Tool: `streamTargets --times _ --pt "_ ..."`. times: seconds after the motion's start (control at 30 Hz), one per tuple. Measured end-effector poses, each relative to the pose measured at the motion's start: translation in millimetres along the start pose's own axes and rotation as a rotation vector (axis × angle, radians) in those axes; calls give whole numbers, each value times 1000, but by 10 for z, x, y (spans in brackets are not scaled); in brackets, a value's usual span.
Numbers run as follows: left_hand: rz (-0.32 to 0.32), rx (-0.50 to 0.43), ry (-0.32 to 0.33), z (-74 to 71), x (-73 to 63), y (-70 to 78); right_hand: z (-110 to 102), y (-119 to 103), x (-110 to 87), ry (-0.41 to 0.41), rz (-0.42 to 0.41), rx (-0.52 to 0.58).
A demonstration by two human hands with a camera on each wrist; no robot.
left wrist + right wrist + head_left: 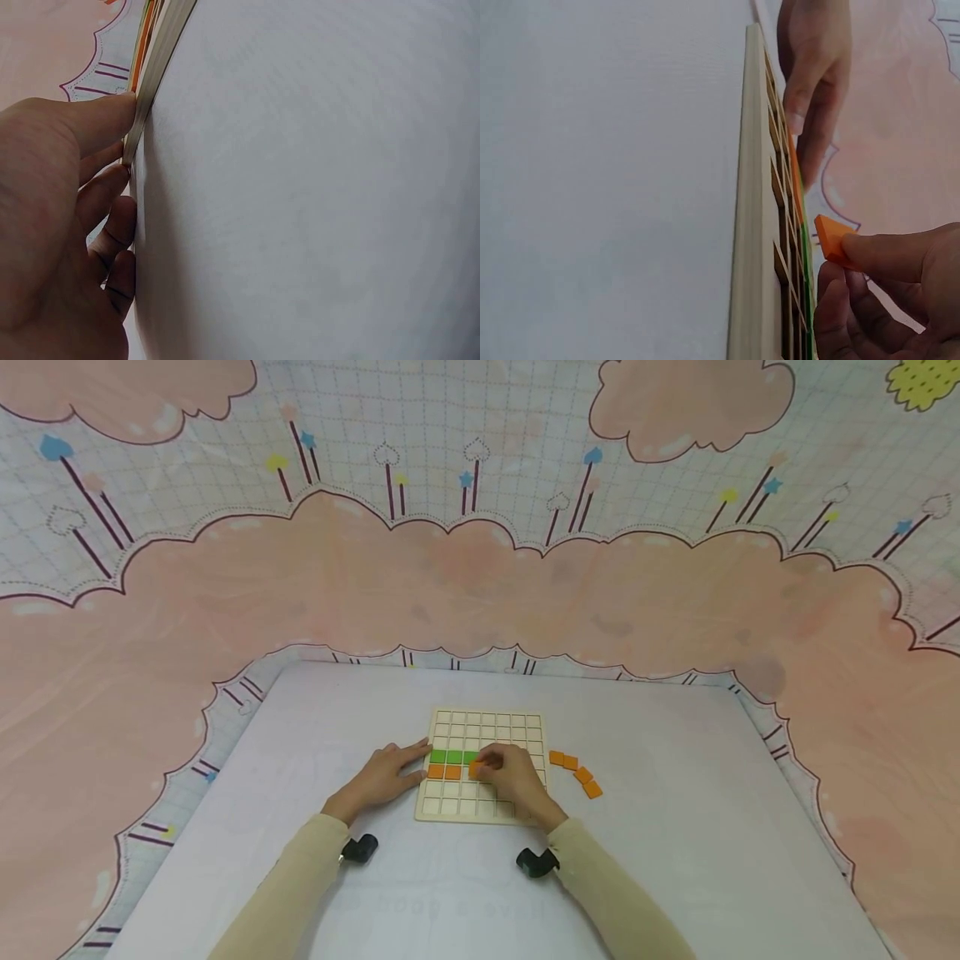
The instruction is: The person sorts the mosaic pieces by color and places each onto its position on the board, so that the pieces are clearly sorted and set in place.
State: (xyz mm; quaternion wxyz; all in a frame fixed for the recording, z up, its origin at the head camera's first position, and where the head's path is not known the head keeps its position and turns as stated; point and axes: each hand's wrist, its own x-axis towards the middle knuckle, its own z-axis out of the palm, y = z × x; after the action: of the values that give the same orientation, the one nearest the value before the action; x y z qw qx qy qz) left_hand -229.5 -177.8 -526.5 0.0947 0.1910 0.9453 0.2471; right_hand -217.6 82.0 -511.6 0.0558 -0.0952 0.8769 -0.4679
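A pale wooden grid board [450, 817] lies on the white table, its square cells framed by thin ridges. Across one row run green square tiles [450, 757], partly hidden by my right hand. Two orange tiles [444, 772] fill the left end of the row just below. My right hand [513, 772] pinches another orange tile [832, 238] between thumb and fingers, tilted and raised over the board in the right wrist view. At the board's left edge, my left hand [382, 774] rests with fingers extended, its thumb [112, 120] touching the side.
Several loose orange tiles [583, 774] lie in a curved line to the right of the board. Black wrist devices [537, 862] sit at both sleeves. A patterned pink cloth [480, 593] hangs behind the white table [675, 860] and surrounds its sides.
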Motion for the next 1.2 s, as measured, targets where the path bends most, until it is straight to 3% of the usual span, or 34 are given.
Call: streamTargets --times 0.57,1.2 --pt "-5 3 2 -4 -6 7 114 -18 24 28 2 -79" --pt "-18 1 -7 -14 -4 6 127 4 16 72 -78 -139"
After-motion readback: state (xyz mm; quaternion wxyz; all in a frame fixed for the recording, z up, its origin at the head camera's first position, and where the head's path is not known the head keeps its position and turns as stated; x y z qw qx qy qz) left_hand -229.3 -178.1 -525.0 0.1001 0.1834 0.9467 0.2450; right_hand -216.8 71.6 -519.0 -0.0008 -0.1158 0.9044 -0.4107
